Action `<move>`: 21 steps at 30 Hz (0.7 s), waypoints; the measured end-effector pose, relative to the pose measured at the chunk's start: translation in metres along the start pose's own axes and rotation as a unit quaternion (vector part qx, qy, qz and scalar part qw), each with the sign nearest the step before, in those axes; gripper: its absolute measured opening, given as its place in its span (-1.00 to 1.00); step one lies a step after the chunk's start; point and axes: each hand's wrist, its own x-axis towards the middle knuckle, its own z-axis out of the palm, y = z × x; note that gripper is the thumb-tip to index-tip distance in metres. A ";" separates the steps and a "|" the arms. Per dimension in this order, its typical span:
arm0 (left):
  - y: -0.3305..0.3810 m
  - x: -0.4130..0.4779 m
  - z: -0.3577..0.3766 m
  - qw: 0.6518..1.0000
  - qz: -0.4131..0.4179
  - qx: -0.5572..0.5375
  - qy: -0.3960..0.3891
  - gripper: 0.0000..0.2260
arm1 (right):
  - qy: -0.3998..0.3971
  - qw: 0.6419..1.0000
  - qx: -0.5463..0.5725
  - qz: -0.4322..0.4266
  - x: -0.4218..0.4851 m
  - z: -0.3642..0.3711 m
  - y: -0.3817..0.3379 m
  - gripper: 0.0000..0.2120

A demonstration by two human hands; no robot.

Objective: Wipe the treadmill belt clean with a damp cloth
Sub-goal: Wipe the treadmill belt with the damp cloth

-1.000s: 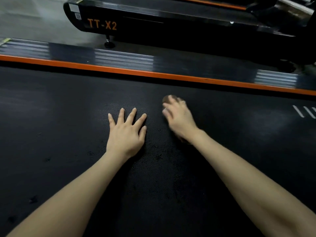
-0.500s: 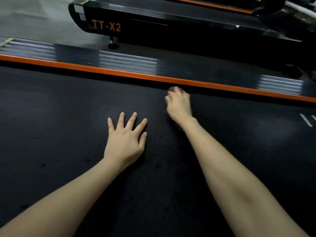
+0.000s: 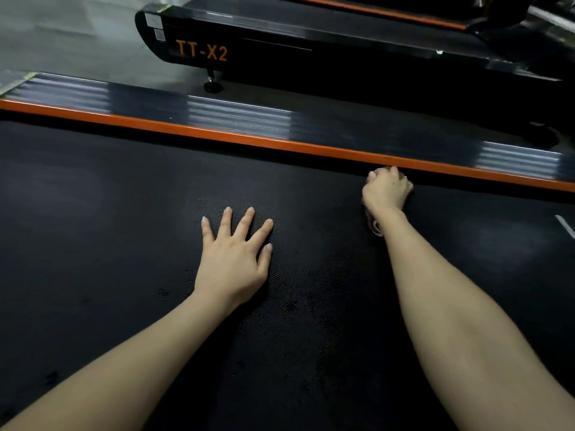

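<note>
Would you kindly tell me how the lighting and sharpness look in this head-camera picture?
Head view: dim overall, the belt nearly black with faint pale sheen; the side rail smeared by motion blur; the left hand sharp, the right hand slightly softer; the cloth mostly hidden under it.

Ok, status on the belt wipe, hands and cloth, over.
Left hand flat on treadmill belt, fingers spread. Right hand bunched round cloth at belt's far edge, by orange rail. Cloth mostly hidden. No obstruction seen.

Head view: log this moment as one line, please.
left hand: flat on belt | right hand: grips cloth, at orange rail | belt: dark spots near left wrist
</note>
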 end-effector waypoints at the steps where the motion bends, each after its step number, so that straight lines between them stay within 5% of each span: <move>1: 0.000 0.000 0.000 1.000 0.001 0.001 0.000 -0.37 | -0.010 1.000 -0.002 0.001 -0.001 0.003 -0.016 -0.68; 4: -0.001 0.000 0.000 1.000 0.000 0.002 0.000 -0.36 | -0.040 0.997 -0.015 -0.059 -0.015 0.016 -0.066 -0.66; 8: -0.003 0.001 0.000 1.000 0.002 0.004 -0.005 -0.35 | -0.071 0.968 0.007 -0.242 -0.059 0.028 -0.114 -0.65; 13: -0.004 0.000 -0.002 1.000 0.003 0.000 -0.014 -0.33 | -0.142 0.940 0.055 -0.306 -0.079 0.009 -0.084 -0.63; 21: -0.004 0.000 -0.002 1.000 0.000 -0.005 -0.006 -0.56 | -0.107 0.969 0.077 -0.208 -0.077 -0.009 -0.027 -0.62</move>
